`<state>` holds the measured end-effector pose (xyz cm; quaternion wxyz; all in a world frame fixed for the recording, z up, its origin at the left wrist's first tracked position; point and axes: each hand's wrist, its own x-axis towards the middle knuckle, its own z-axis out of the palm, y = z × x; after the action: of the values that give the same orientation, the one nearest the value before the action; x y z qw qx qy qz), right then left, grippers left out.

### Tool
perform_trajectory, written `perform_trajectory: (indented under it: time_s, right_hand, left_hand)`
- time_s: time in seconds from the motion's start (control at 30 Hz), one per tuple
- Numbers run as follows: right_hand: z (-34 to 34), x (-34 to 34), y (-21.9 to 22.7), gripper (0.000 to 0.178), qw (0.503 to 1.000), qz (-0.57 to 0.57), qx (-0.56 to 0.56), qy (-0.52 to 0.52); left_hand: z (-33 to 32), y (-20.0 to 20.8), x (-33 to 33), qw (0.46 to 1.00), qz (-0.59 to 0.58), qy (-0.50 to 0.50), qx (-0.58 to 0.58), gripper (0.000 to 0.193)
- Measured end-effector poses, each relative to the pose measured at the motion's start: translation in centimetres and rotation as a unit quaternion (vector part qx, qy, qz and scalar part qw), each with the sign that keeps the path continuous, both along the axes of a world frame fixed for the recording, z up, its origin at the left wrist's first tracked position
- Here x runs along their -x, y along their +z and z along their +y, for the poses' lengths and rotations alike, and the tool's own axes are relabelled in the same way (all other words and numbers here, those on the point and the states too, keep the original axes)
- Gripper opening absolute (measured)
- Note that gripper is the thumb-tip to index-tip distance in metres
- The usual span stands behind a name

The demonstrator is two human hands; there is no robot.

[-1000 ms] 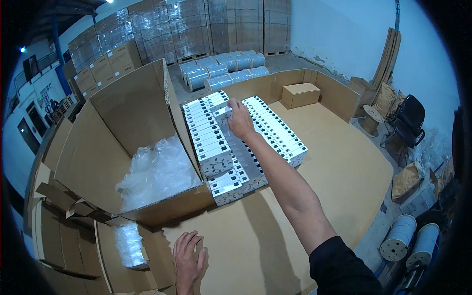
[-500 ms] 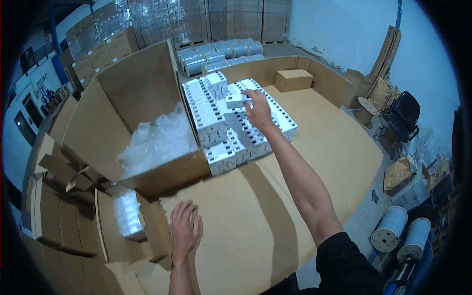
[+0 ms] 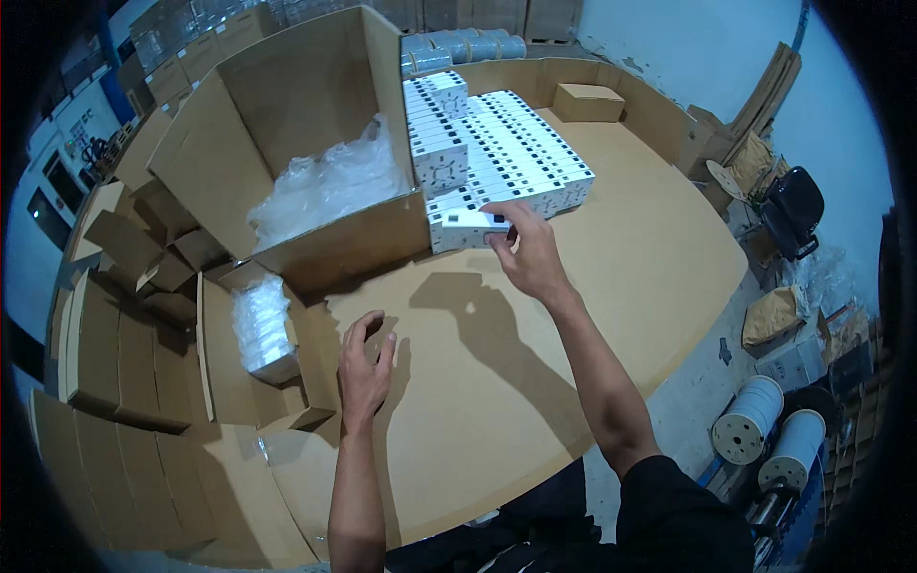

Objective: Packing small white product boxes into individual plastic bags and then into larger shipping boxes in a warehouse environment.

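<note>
The tan counter [image 3: 659, 267] bore a big open carton [image 3: 353, 239], rows of white boxes [image 3: 525, 153] right beside it and clear plastic [image 3: 330, 181] inside. I saw the left hand [image 3: 366, 368] half-open, empty; the right hand [image 3: 527, 250] pinched a single white box [image 3: 468, 222] at the rows' near end.

A broad brown counter [image 3: 659, 229] with a curved right edge is carrying close rows of small white boxes [image 3: 525, 143], rising higher on their left. A large open carton [image 3: 353, 234] is standing just beside them, a smaller open carton [image 3: 222, 344] is sitting nearer, and a closed brown box [image 3: 587, 103] is resting by the far cardboard wall [image 3: 659, 115].
</note>
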<state>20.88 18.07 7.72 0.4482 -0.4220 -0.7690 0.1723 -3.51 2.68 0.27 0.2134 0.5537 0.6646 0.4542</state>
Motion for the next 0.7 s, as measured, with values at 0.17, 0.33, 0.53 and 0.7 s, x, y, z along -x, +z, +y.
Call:
perform_trajectory:
  time_s: [0.17,0.33,0.53,0.7]
  right_hand:
    - [-2.9,3.3,-0.7,0.037,0.997,0.019,0.024,0.077]
    - [-4.7,6.8,-2.6,0.034,0.982,0.010,0.097,0.159]
    - [-6.8,8.1,-3.6,0.032,0.975,0.011,0.117,0.188]
    - [-7.2,8.0,-4.1,0.030,0.972,0.052,0.092,0.209]
  left_hand:
    - [0.5,0.7,0.1,0.996,-0.085,0.003,0.028,0.035]
    - [0.6,-0.7,2.3,0.964,-0.262,-0.041,0.024,0.035]
    - [1.1,-1.0,2.6,0.936,-0.349,-0.028,-0.035,0.034]
    - [1.3,-1.4,2.5,0.937,-0.345,-0.011,-0.053,0.030]
